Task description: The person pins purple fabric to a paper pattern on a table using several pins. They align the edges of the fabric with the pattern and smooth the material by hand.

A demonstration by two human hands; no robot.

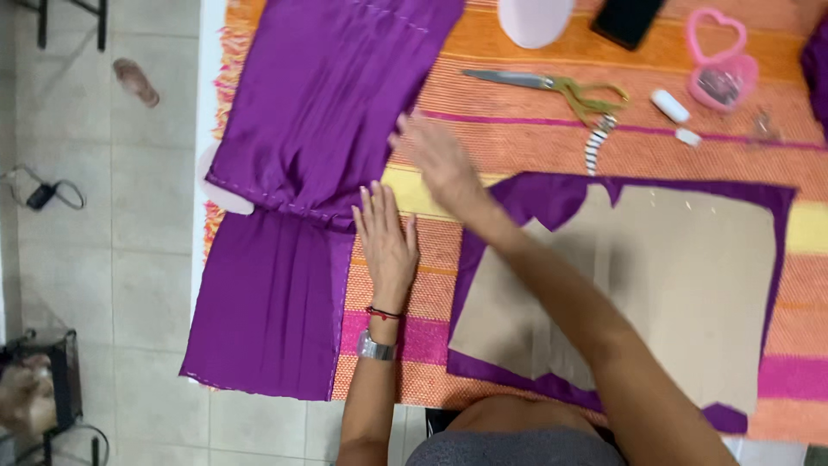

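Observation:
A long piece of shiny purple fabric (302, 173) lies on the left of the table and hangs over its left edge. My left hand (385, 242) rests flat, fingers apart, on the striped cloth, touching the fabric's right edge. My right hand (438, 160) is blurred, open, just right of the same edge, a little farther up. To the right lies a brown cardboard pattern (681, 285) on a second purple fabric piece (552, 197). My right forearm crosses over the pattern's left part.
An orange, pink and yellow striped cloth (517, 129) covers the table. At the far side lie gold-handled scissors (561, 88), a striped ribbon bit (595, 145), white chalk pieces (670, 107), a pink heart-shaped box (721, 69), a black phone (627, 19) and a white oval object (535, 19). Tiled floor at left.

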